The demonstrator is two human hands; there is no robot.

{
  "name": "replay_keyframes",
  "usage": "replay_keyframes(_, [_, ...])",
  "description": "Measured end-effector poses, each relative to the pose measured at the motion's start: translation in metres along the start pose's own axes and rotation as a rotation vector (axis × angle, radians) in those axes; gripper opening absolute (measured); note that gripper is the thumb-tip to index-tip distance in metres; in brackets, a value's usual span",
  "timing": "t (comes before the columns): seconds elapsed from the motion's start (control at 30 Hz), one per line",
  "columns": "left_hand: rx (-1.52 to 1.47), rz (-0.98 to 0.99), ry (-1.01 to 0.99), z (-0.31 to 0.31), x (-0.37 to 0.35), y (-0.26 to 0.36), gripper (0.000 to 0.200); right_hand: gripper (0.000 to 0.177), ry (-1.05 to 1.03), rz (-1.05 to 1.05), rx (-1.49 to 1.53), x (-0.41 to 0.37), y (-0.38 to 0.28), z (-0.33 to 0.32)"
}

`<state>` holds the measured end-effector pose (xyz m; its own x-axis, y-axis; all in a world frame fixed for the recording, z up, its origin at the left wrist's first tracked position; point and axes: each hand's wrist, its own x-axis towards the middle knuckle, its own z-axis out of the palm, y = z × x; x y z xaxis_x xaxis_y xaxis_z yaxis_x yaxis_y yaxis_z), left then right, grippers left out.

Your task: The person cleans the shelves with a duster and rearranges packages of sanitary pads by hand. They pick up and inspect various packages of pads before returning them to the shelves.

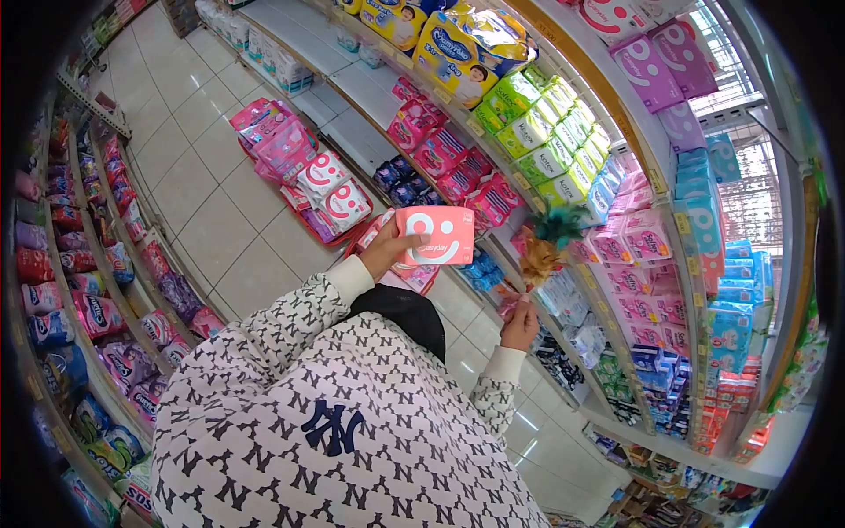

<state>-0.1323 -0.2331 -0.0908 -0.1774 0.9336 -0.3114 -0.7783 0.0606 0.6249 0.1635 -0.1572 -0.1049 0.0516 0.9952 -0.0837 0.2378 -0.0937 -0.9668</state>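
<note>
My left hand (pixel 387 250) is closed on a coral pink square pack (pixel 444 236) with a white smiling face printed on it, the thumb lying over its front. Further right, my right hand (pixel 519 326) is closed around the handle end of a feather duster (pixel 539 255), whose brown and dark green feathers point up towards the shelf. Beyond my left hand, a basket or bag (pixel 321 220) on the floor holds pink, white and red packs. Its lower part is partly hidden by my arm.
Shelves of green packs (pixel 550 136), pink packs (pixel 638 238) and yellow diaper packs (pixel 453 62) rise at the right. Another curved-looking shelf with colourful packs (pixel 97 312) stands at the left. Tiled floor (pixel 189 176) runs between them.
</note>
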Motion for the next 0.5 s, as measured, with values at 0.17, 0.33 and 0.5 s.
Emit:
replay_keyframes(0.17, [0.731, 0.409, 0.082, -0.005, 0.009, -0.008, 0.059, 0.031, -0.305, -0.102, -0.186, -0.037, -0.059, 0.008])
replay_keyframes(0.33, [1.299, 0.823, -0.023, -0.006, 0.005, -0.001, 0.076, 0.027, -0.418, -0.278, -0.498, -0.045, -0.072, 0.014])
replay_keyframes(0.5, [1.360, 0.975, -0.058, -0.004, -0.011, 0.006, 0.080, 0.027, -0.175, -0.167, -0.297, -0.022, -0.062, 0.006])
